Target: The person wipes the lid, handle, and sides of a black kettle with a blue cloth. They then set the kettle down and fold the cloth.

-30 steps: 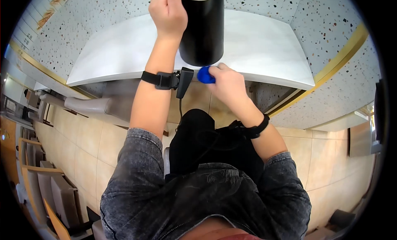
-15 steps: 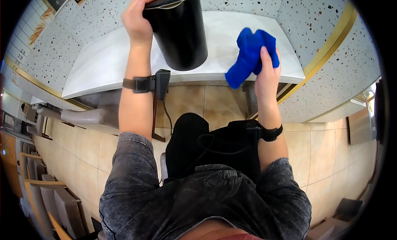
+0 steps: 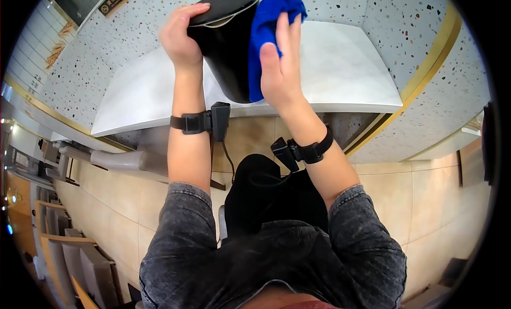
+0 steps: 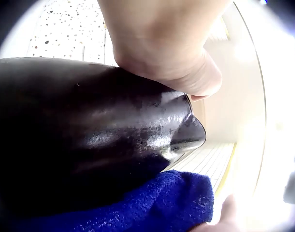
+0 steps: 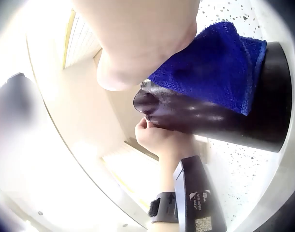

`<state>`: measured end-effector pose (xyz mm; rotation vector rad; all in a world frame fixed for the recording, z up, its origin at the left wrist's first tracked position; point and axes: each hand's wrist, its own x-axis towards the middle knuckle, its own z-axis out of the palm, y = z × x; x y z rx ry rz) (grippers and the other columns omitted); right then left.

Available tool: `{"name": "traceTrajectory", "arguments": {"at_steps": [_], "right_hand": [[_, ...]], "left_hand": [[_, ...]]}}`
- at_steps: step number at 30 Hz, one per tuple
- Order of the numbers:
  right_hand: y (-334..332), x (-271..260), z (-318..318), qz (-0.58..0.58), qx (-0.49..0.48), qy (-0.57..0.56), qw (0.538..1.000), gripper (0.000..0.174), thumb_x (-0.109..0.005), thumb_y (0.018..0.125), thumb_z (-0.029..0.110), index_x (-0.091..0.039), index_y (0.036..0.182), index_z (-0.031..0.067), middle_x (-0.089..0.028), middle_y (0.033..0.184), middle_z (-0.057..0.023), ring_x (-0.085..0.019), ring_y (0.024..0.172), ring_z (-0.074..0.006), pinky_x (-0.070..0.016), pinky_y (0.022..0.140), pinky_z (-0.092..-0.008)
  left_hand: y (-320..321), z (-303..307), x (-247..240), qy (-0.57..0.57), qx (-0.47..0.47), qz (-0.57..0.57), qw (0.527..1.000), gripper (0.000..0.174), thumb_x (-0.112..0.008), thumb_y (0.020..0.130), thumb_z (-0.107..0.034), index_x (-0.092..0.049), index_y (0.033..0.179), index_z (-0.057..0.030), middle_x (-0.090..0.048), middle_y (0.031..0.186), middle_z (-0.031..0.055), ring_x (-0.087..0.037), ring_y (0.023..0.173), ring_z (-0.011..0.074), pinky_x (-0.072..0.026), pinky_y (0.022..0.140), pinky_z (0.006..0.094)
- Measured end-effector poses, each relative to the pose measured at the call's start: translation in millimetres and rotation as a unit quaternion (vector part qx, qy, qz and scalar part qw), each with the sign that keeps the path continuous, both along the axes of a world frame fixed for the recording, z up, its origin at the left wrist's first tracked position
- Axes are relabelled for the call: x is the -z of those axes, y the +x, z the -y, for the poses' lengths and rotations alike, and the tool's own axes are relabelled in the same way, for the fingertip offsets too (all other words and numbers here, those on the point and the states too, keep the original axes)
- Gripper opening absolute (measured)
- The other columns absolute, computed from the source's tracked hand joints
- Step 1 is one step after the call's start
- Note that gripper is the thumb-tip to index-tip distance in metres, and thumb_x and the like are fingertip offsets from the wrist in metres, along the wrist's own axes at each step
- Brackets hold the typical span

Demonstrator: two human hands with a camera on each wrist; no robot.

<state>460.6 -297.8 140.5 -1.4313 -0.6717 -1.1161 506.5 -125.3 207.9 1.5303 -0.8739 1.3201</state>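
Observation:
A black pitcher [image 3: 228, 53] with a pouring spout and a dark lid [image 3: 226, 5] stands tilted over the white tabletop in the head view. My left hand [image 3: 182, 40] grips its upper left side, fingers lying over the lid's edge. Against the pitcher's right side, my right hand [image 3: 282, 69] presses a blue cloth [image 3: 261, 29] with its fingers straight. In the right wrist view the cloth [image 5: 210, 72] drapes over the pitcher's wall [image 5: 224, 121]. The left wrist view shows shiny patches on the pitcher [image 4: 113, 125] near the spout, the cloth [image 4: 171, 203] alongside.
The white tabletop [image 3: 340, 69] is bounded by speckled panels [image 3: 415, 43] at the back and sides. A padded seat [image 3: 117, 159] is at the left below the table edge. Several chairs [image 3: 85, 266] stand at the lower left on the tiled floor. A wrist camera [image 3: 220, 122] trails a cable.
The right hand brought the bunched cloth up from the pitcher's base, spread it out to the right, then laid it against the pitcher's side. The left hand shifted its grip to the lid's edge.

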Motion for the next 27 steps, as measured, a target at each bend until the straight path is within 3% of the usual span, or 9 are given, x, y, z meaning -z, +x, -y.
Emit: {"name": "traceTrajectory", "arguments": {"at_steps": [6,7,8,11,15,17,20,21,27], "right_hand": [[17,8,9,0.052,-0.026,0.003,0.998,0.053,-0.048,0.090,0.007,-0.036,0.137,-0.0142,-0.024,0.151,-0.0341,-0.027,0.140,-0.0443,-0.0193,0.116,-0.0436],[22,8,8,0.040,0.047,0.021,0.998,0.056,-0.052,0.083,0.004,-0.040,0.136,-0.0102,-0.039,0.141,-0.0310,-0.042,0.129,-0.0420,-0.0357,0.107,-0.0412],[25,9,10,0.040,0.046,0.019,0.998,0.056,-0.052,0.083,0.004,-0.040,0.136,-0.0102,-0.039,0.141,-0.0310,-0.042,0.129,-0.0420,-0.0357,0.107,-0.0412],[24,-14,31,0.020,0.117,0.082,0.990,0.059,-0.062,0.077,0.004,-0.042,0.132,-0.0052,-0.050,0.114,-0.0190,-0.053,0.100,-0.0296,-0.0535,0.066,-0.0297],[42,-10,90,0.028,0.265,0.000,0.964,0.060,-0.070,0.084,0.026,-0.046,0.138,0.0148,-0.052,0.130,-0.0142,-0.053,0.113,-0.0317,-0.0405,0.100,-0.0416],[35,-11,116,-0.115,0.124,-0.151,0.974,0.057,-0.067,0.087,0.025,-0.048,0.135,0.0008,-0.048,0.128,-0.0162,-0.053,0.116,-0.0245,-0.0541,0.079,-0.0309],[29,14,149,-0.329,-0.167,0.014,0.929,0.052,-0.058,0.095,0.039,-0.051,0.135,0.0043,-0.045,0.138,-0.0131,-0.050,0.123,-0.0205,-0.0522,0.086,-0.0354],[19,16,151,-0.358,-0.141,0.024,0.923,0.052,-0.049,0.100,0.037,-0.043,0.142,0.0065,-0.042,0.143,-0.0091,-0.048,0.124,-0.0191,-0.0478,0.093,-0.0384],[-21,61,154,-0.254,-0.302,0.188,0.899,0.072,-0.054,0.095,0.019,-0.015,0.154,0.0089,-0.032,0.151,-0.0078,-0.039,0.134,-0.0233,-0.0368,0.107,-0.0400]], "left_hand": [[-1,4,4,-0.027,0.006,-0.011,1.000,0.035,-0.040,0.086,-0.009,-0.070,0.084,0.0086,-0.071,0.092,0.0170,-0.064,0.092,0.0261,-0.0453,0.090,0.0327],[-1,4,3,-0.030,0.011,-0.009,0.999,0.033,-0.041,0.085,-0.007,-0.070,0.083,0.0085,-0.071,0.092,0.0167,-0.064,0.094,0.0259,-0.0448,0.091,0.0327],[0,3,3,-0.032,0.010,-0.009,0.999,0.033,-0.041,0.085,-0.007,-0.070,0.083,0.0085,-0.071,0.092,0.0167,-0.064,0.094,0.0259,-0.0448,0.091,0.0327],[-3,4,5,-0.001,-0.024,-0.010,1.000,0.041,-0.036,0.088,-0.014,-0.068,0.088,0.0125,-0.070,0.099,0.0215,-0.062,0.097,0.0283,-0.0450,0.092,0.0354],[-3,5,5,-0.035,-0.005,-0.032,0.999,0.041,-0.036,0.088,-0.014,-0.068,0.088,0.0124,-0.070,0.099,0.0212,-0.062,0.097,0.0280,-0.0448,0.093,0.0348],[-2,5,5,-0.042,0.000,-0.032,0.999,0.041,-0.037,0.088,-0.013,-0.068,0.088,0.0123,-0.070,0.099,0.0211,-0.062,0.097,0.0279,-0.0448,0.093,0.0345],[-4,6,5,-0.028,-0.022,-0.014,0.999,0.041,-0.037,0.088,-0.013,-0.068,0.089,0.0118,-0.070,0.099,0.0207,-0.062,0.097,0.0277,-0.0445,0.093,0.0339],[-4,6,5,-0.019,-0.032,-0.011,0.999,0.040,-0.037,0.088,-0.013,-0.069,0.089,0.0116,-0.070,0.100,0.0205,-0.062,0.097,0.0275,-0.0445,0.093,0.0336],[-3,-5,5,0.043,-0.073,-0.020,0.996,0.045,-0.032,0.093,-0.016,-0.068,0.100,0.0098,-0.067,0.109,0.0216,-0.060,0.109,0.0299,-0.0415,0.101,0.0348]]}}
